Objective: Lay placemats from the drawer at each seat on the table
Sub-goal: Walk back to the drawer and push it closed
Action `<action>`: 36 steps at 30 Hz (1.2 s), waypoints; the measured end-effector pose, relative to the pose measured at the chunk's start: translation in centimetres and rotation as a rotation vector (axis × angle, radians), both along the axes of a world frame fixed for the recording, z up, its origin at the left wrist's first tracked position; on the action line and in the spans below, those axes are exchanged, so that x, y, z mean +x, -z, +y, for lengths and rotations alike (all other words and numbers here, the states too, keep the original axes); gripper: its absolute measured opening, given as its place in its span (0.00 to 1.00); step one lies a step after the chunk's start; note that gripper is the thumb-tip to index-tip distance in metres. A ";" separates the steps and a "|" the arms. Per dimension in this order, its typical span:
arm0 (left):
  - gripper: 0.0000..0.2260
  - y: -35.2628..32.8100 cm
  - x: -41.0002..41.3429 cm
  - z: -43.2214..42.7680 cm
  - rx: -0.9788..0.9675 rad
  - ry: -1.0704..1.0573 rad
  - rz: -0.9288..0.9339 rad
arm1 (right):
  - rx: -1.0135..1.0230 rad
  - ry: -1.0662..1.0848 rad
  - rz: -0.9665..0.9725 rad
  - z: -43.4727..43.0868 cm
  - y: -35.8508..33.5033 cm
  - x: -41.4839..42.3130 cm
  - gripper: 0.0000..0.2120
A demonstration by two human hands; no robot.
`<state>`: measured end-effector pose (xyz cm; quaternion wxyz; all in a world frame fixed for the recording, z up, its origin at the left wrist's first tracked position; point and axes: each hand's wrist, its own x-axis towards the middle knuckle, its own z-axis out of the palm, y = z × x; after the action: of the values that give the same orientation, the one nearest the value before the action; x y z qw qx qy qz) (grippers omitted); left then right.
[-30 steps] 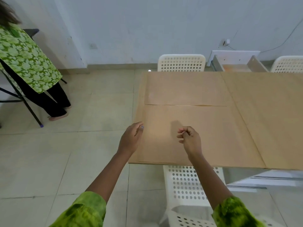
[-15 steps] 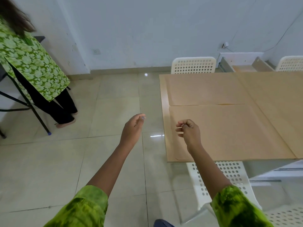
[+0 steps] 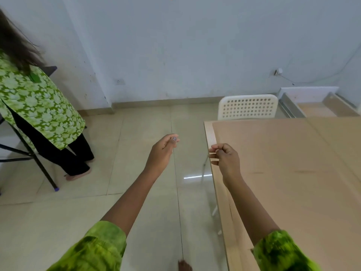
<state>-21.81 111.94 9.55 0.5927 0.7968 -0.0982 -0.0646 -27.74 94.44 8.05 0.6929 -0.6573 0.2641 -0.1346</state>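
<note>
- Floor (image 3: 97,202): pale glossy tiles, filling the left and middle of the view.
- Wall (image 3: 195,45): plain, pale, with a skirting strip at its foot.
- Table (image 3: 208,132): light wood, on the right; only a narrow strip of its left edge shows bare.
- Placemats (image 3: 273,145): tan sheets lying flat on the table, edge to edge, covering the top almost to its left edge. A faint seam divides the far mat from the near one, and a slanting line marks another mat further right.
- Second person (image 3: 39,106): standing at far left in a green patterned tunic and dark trousers, barefoot, beside a black folding stand (image 3: 39,163).
- Chair (image 3: 248,107): white, with a perforated back, pushed in at the table's far side.
- Drawer (image 3: 312,110): pulled open by the wall beyond the table. Its inside is tan; whether a mat lies in it cannot be told.
- Right hand (image 3: 226,159): held above the table's left edge, fingers curled in, thumb against forefinger, holding nothing visible.
- Left hand (image 3: 163,151): held over the floor, left of the table, fingers curled to the thumb, also holding nothing.
- Wall socket (image 3: 120,81): low on the wall.
</note>
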 end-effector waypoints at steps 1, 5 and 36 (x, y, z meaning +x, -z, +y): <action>0.11 -0.4 1.8 -0.2 -0.009 -0.002 -0.008 | -0.001 -0.001 -0.006 -0.2 -0.3 1.8 0.15; 0.13 -1.6 8.6 -1.1 -0.031 0.005 -0.015 | 0.016 0.024 -0.021 -0.9 -1.1 8.4 0.15; 0.11 -3.1 59.8 -27.6 -0.148 0.588 -0.001 | -0.064 0.633 -0.055 -21.6 -3.3 52.2 0.14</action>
<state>38.00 84.31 12.69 0.6051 0.6889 -0.3293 -0.2255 24.46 72.86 11.39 0.6025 -0.5599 0.4325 -0.3694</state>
